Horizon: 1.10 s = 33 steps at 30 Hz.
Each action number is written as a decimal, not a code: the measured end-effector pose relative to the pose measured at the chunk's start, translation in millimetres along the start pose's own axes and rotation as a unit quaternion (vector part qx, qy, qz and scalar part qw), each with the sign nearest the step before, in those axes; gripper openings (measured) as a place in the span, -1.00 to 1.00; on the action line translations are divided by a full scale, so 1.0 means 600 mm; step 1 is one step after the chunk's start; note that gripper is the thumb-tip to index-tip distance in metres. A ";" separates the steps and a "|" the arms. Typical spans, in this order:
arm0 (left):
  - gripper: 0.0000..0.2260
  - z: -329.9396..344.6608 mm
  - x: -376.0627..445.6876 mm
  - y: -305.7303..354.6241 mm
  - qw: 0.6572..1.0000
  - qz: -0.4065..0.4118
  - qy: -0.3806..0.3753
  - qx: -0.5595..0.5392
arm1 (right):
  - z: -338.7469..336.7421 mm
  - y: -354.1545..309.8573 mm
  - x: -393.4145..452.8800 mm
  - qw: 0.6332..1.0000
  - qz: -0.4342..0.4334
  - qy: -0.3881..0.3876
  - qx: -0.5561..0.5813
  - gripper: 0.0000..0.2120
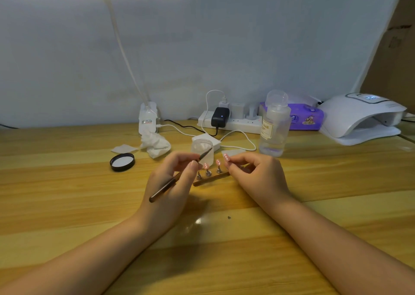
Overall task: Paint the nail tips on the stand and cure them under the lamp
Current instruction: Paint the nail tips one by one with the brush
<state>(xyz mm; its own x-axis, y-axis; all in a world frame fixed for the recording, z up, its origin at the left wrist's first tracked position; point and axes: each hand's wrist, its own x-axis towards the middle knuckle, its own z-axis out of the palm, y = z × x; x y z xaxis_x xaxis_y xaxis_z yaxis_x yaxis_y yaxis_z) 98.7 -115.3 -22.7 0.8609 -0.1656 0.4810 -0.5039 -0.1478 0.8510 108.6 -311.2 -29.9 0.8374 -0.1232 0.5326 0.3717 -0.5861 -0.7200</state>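
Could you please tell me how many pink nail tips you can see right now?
3. One nail tip sits on the stand near the left hand, one on the next post, and one is pinched by the right hand. Hands may hide others.

Pink nail tips (206,166) upright on metal pegs of wooden stand (212,179), mid-table. White curing lamp (361,117) far right, display lit.

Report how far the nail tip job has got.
Done, apparently: two pink nail tips on the stand carry white dots. In hand: the left hand holds the brush; the right hand pinches another dotted tip. Left: one peg looks bare, and nothing visible lies under the curing lamp.
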 end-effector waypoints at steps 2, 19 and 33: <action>-0.82 -0.001 0.003 -0.005 0.999 -0.018 -0.010 -0.030 | 0.000 0.000 0.001 1.000 0.008 0.005 -0.006 -0.97; -0.76 -0.005 0.005 -0.014 0.998 -0.034 -0.041 -0.032 | 0.002 0.011 0.011 0.979 0.097 -0.050 -0.171 -0.79; -0.76 -0.003 0.002 -0.003 0.997 -0.032 -0.053 -0.047 | 0.001 0.015 0.016 0.986 0.092 -0.067 -0.118 -0.86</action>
<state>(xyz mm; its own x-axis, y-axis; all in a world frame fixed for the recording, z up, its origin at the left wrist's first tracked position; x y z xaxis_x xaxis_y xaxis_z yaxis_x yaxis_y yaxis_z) 100.7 -113.5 -23.6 0.8760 -0.2617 0.4051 -0.4357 -0.0690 0.8975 120.3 -317.0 -31.7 0.9335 -0.1464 0.3273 0.1185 -0.7356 -0.6669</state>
